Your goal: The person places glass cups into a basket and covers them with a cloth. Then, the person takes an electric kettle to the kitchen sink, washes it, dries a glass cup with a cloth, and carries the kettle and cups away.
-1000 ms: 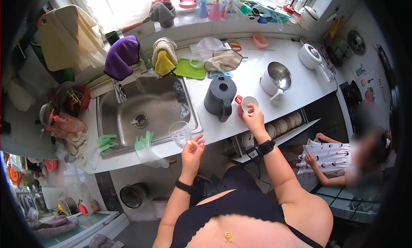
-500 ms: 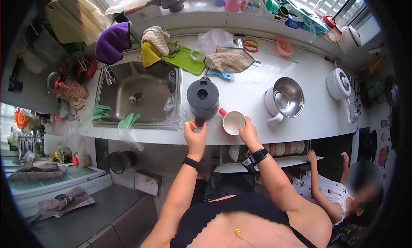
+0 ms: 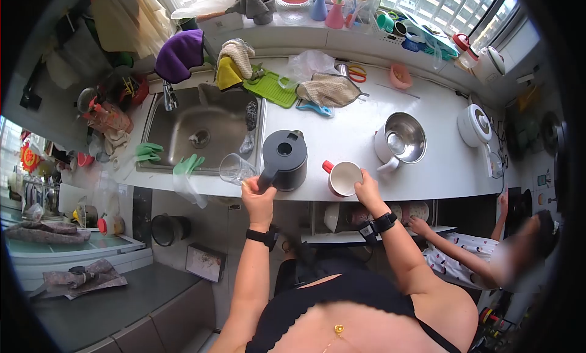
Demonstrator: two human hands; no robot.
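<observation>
My left hand (image 3: pixel 257 201) is closed around the handle of a dark grey kettle (image 3: pixel 293 163), which stands near the counter's front edge. Just left of the kettle, by the sink's edge, a clear glass (image 3: pixel 235 169) is close to my left fingers; whether they touch it, I cannot tell. My right hand (image 3: pixel 369 193) grips the side of a white mug (image 3: pixel 345 179) with a red handle. The mug's opening faces up at me, and its handle points left, toward the kettle.
A steel-lined pot (image 3: pixel 404 139) stands to the right, with a white cooker (image 3: pixel 475 124) beyond it. The sink (image 3: pixel 177 124) is at left, green gloves (image 3: pixel 189 163) on its front rim. An open drawer (image 3: pixel 378 236) juts out below the counter; another person (image 3: pixel 461 255) reaches toward it.
The kettle has come nearer to the counter's front edge, its handle turned leftward with my left hand. The glass sits farther left. The mug is slightly farther right. The other person's hand moved left, to the drawer.
</observation>
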